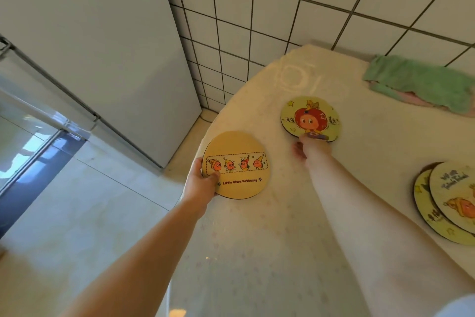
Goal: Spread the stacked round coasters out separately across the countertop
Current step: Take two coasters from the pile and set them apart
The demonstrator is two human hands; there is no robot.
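Left hand (201,183) grip pinches orange round cartoon-strip coaster (236,165) at table (257,252) left edge. Right hand (305,149) fingertips press green round apple-face coaster (309,118), flat, farther back; grip closure unclear. Overlapping pair (447,201) lies right, nearer right hand.

Overlapping coasters (447,203) cropped at right

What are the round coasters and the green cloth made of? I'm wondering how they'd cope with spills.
The orange coaster and the red-faced coaster look like thin rigid board, perhaps wood or cork, with a matte printed face and a dark edge; the exact material is unclear. The green cloth looks like soft, fuzzy microfibre or terry, rumpled in folds.
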